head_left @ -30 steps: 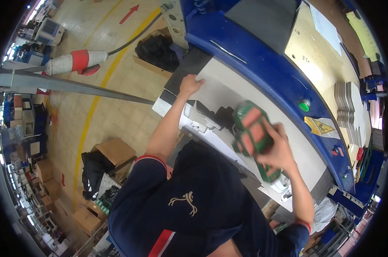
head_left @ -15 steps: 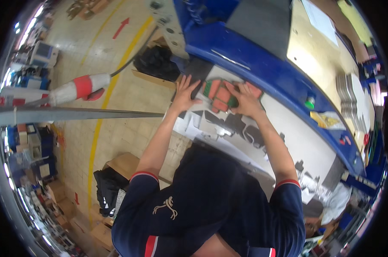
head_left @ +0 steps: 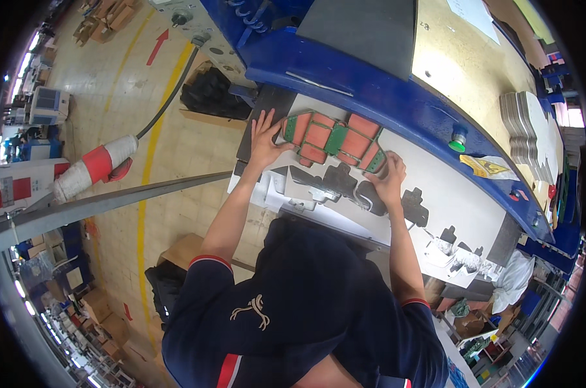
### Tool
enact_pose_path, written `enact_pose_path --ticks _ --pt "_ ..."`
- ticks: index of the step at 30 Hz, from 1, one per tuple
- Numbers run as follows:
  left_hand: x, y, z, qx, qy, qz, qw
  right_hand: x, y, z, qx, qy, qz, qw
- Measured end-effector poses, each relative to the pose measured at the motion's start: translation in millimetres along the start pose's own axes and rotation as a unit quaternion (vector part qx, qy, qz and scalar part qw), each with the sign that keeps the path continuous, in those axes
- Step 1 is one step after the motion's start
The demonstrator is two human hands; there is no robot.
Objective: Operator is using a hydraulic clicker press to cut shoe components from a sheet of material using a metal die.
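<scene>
Red-and-green block [head_left: 335, 138], a second ago held aloft and tilted in the right hand [head_left: 388, 176], now down flat on the pale sheet [head_left: 464, 184], near its left end. Right hand since slid off the block's top to its right-hand corner, uncovering the upper face. Left hand [head_left: 265, 143], earlier well apart, now at the block's left end.

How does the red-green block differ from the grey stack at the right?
The red-green block is two-coloured; the grey stack is plain. The block is a single item; the stack has several layers. The block has the left hand and right hand at its ends; neither touches the stack. Both have uneven outlines.
</scene>
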State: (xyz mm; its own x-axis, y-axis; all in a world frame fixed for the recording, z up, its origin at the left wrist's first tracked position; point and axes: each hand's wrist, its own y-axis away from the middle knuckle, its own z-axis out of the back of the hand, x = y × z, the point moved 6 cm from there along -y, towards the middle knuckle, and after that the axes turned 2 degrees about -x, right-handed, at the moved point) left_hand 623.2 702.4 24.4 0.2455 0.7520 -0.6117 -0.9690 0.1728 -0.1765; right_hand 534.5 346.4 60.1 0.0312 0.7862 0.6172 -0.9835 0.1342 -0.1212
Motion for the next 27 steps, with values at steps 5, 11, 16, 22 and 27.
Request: enact_pose_path --ticks 5,11,16,22,27 --pt "-1.1 -2.8 0.8 -0.013 -0.01 -0.003 1.0 -2.2 -4.3 -1.0 -0.008 -0.006 -0.009 1.0" --pt "0.2 -4.3 -1.4 -0.001 -0.025 -0.007 1.0 -4.2 -4.7 -1.1 0.004 0.004 -0.016 1.0" --pt "2.7 -1.0 -3.3 0.005 -0.022 -0.005 1.0 -4.3 -1.9 -0.1 -0.003 0.001 0.001 1.0" --pt "0.3 1.3 -1.4 0.016 -0.032 0.009 0.999 -7.0 0.7 -1.9 0.006 -0.002 0.002 1.0" --pt "-1.8 -5.5 0.0 0.029 -0.036 0.023 0.999 -6.4 -5.6 -1.1 0.012 -0.005 -0.008 1.0"
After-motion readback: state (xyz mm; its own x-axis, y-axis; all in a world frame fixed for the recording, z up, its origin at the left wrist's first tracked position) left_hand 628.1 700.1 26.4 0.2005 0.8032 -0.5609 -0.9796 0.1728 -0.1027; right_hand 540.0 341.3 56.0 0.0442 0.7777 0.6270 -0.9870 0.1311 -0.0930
